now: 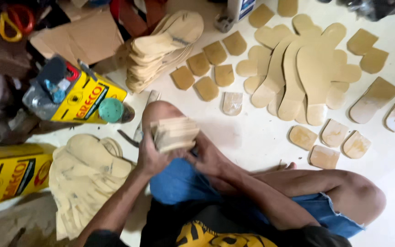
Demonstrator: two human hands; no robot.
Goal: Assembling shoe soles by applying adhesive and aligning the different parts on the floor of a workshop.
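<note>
I sit on a pale floor with my knee raised. Both hands hold a stack of small tan board pieces just in front of that knee. My left hand grips the stack from the left side, fingers curled around its edge. My right hand presses against the stack from the right and below. Beyond the stack, several tan shoe insoles lie spread on the floor, overlapping, with small heel-shaped pieces scattered around them.
A pile of insoles leans at the upper middle, and another heap of insoles lies at my left. Two yellow tins stand on the left, with cardboard and scissors behind.
</note>
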